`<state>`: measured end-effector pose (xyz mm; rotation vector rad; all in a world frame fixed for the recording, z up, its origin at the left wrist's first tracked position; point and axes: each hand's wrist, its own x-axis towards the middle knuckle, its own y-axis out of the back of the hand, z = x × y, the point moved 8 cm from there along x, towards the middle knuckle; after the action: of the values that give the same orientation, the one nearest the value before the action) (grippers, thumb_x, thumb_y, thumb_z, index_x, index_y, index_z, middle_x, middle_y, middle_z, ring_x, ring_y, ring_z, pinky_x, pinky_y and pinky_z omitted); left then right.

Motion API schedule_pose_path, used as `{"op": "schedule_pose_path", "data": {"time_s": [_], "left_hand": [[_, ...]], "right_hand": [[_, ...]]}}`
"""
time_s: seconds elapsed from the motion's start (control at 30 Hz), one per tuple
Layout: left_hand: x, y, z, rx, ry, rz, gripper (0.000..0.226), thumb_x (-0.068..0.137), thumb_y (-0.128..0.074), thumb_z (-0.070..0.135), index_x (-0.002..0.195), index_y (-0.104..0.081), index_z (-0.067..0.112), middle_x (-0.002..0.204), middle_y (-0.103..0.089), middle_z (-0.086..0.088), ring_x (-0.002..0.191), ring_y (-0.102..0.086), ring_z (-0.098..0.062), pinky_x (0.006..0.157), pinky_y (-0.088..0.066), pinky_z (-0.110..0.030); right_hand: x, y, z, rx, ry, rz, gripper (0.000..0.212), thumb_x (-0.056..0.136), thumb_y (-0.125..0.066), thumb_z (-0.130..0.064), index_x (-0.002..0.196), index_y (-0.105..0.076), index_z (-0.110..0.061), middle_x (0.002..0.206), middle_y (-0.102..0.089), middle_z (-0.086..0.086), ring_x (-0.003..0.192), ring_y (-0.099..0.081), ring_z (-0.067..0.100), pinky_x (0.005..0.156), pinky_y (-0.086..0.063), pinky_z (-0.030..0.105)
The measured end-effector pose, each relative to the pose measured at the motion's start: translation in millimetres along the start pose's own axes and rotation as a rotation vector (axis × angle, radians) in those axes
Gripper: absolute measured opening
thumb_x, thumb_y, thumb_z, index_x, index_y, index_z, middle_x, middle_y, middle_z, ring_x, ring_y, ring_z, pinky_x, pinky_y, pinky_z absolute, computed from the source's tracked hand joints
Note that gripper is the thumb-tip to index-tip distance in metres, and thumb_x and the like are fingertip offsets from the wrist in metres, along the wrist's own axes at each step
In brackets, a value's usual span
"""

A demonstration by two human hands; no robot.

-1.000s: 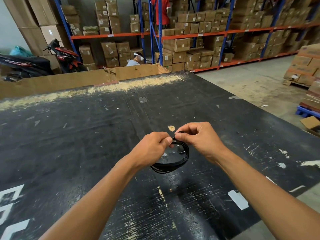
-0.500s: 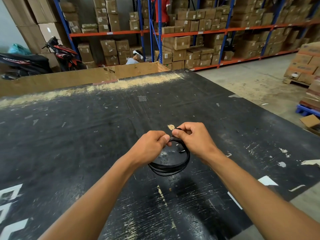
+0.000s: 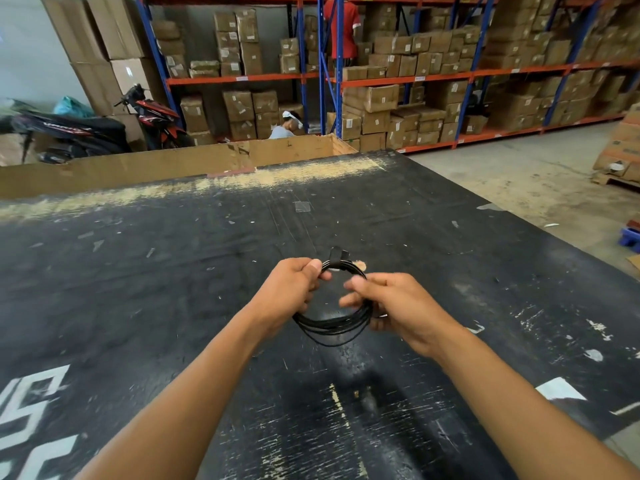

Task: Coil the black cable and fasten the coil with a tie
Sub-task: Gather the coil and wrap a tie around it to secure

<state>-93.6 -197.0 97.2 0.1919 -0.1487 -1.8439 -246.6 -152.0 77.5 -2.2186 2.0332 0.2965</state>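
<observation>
Black cable (image 3: 332, 329), wound into a round coil, is gripped on its left side by the left hand (image 3: 289, 294), with the thumb pressed near the top, and its right side is clasped in the curled fingers of the right hand (image 3: 401, 306). A tie (image 3: 336, 255) is wrapped around the coil's top. The coil is held above a scuffed black table (image 3: 173, 289); shelves of cardboard boxes (image 3: 381, 98) are seen beyond.

Open tabletop (image 3: 173, 289) all around, cardboard wall (image 3: 138, 168) seemingly along far edge
</observation>
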Motion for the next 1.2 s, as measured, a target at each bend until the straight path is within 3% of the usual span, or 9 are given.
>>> {"op": "schedule_pose_path", "data": {"time_s": [0.2, 0.47, 0.57, 0.67, 0.73, 0.83, 0.93, 1.07, 1.2], "left_hand": [[4.0, 17.1, -2.3, 0.029, -0.013, 0.085, 0.021, 0.101, -0.038, 0.019, 0.088, -0.053, 0.014, 0.063, -0.039, 0.004, 0.052, -0.031, -0.008, 0.044, -0.027, -0.021], [-13.1, 20.6, 7.2, 0.385, -0.232, 0.038, 0.022, 0.099, -0.041, 0.005, 0.107, -0.049, 0.024, 0.09, -0.057, -0.003, 0.076, -0.056, -0.017, 0.073, -0.047, -0.031], [-29.1, 15.8, 18.1, 0.584, -0.375, 0.008, 0.02, 0.1, -0.044, 0.017, 0.097, -0.062, 0.025, 0.106, -0.054, 0.0, 0.102, -0.052, -0.009, 0.082, -0.037, -0.008], [-48.1, 5.6, 16.3, 0.739, -0.461, -0.136, 0.038, 0.094, -0.043, 0.051, 0.098, -0.064, 0.019, 0.133, -0.045, -0.004, 0.132, -0.033, -0.013, 0.107, -0.03, -0.022], [-59.3, -0.4, 21.5, 0.993, -0.622, -0.113, 0.052, 0.088, -0.045, 0.062, 0.105, -0.061, 0.015, 0.145, -0.038, -0.008, 0.137, -0.028, -0.021, 0.109, -0.03, -0.032], [-62.6, -2.7, 34.0, 1.006, -0.717, -0.027, 0.038, 0.093, -0.051, 0.044, 0.103, -0.058, 0.009, 0.108, -0.063, -0.007, 0.103, -0.057, -0.027, 0.085, -0.043, -0.031], [-52.3, 2.6, 36.0, 0.832, -0.577, 0.015, 0.016, 0.098, -0.047, 0.034, 0.095, -0.052, 0.018, 0.071, -0.053, 0.008, 0.065, -0.049, -0.015, 0.058, -0.032, -0.028], [-28.0, 12.7, 32.6, 0.442, -0.245, -0.025, 0.029, 0.103, -0.04, 0.028, 0.082, -0.051, 0.01, 0.067, -0.049, 0.003, 0.063, -0.046, -0.014, 0.066, -0.044, -0.032], [-17.1, 4.6, 22.2, 0.065, 0.079, -0.112, 0.035, 0.104, -0.038, 0.025, 0.082, -0.056, 0.005, 0.055, -0.037, 0.003, 0.05, -0.04, -0.012, 0.073, -0.054, -0.041]], "right_hand": [[-3.5, -18.3, 3.9, 0.212, -0.084, -0.152, 0.019, 0.094, -0.063, -0.023, 0.096, -0.069, -0.006, 0.094, -0.078, 0.013, 0.068, -0.067, 0.011, 0.058, -0.055, 0.022], [5.2, -10.4, -0.3, 0.418, -0.133, 0.036, 0.023, 0.096, -0.056, -0.005, 0.074, -0.063, 0.0, 0.068, -0.06, 0.01, 0.056, -0.063, 0.011, 0.046, -0.054, 0.019], [6.5, -5.8, -2.5, 0.435, -0.135, 0.062, 0.02, 0.095, -0.057, -0.003, 0.076, -0.063, 0.001, 0.068, -0.06, 0.008, 0.051, -0.065, 0.009, 0.044, -0.053, 0.018], [7.7, 1.9, -5.3, 0.497, -0.144, 0.109, 0.016, 0.094, -0.058, -0.001, 0.079, -0.062, 0.002, 0.069, -0.06, 0.009, 0.044, -0.064, 0.009, 0.042, -0.052, 0.018], [7.8, 4.1, -6.6, 0.53, -0.158, 0.111, 0.013, 0.093, -0.058, 0.0, 0.081, -0.061, 0.002, 0.071, -0.06, 0.01, 0.043, -0.063, 0.009, 0.041, -0.052, 0.018], [7.7, 2.6, -4.8, 0.573, -0.193, 0.104, 0.011, 0.093, -0.056, 0.002, 0.083, -0.06, 0.003, 0.073, -0.06, 0.011, 0.041, -0.061, 0.01, 0.039, -0.05, 0.017], [5.8, 2.4, -3.9, 0.466, -0.222, 0.079, 0.012, 0.094, -0.056, -0.006, 0.087, -0.062, 0.002, 0.063, -0.064, 0.012, 0.041, -0.06, 0.011, 0.037, -0.049, 0.017], [-1.0, 14.5, -0.4, -0.217, -0.274, 0.074, 0.05, 0.089, -0.055, -0.054, 0.07, -0.068, -0.009, 0.054, -0.064, 0.003, 0.038, -0.05, 0.009, 0.036, -0.04, 0.016], [0.9, 24.2, -29.6, -0.441, 0.093, 0.199, 0.045, 0.092, -0.05, -0.052, 0.077, -0.064, -0.011, 0.072, -0.062, 0.002, 0.061, -0.056, 0.014, 0.051, -0.051, 0.03]]}}
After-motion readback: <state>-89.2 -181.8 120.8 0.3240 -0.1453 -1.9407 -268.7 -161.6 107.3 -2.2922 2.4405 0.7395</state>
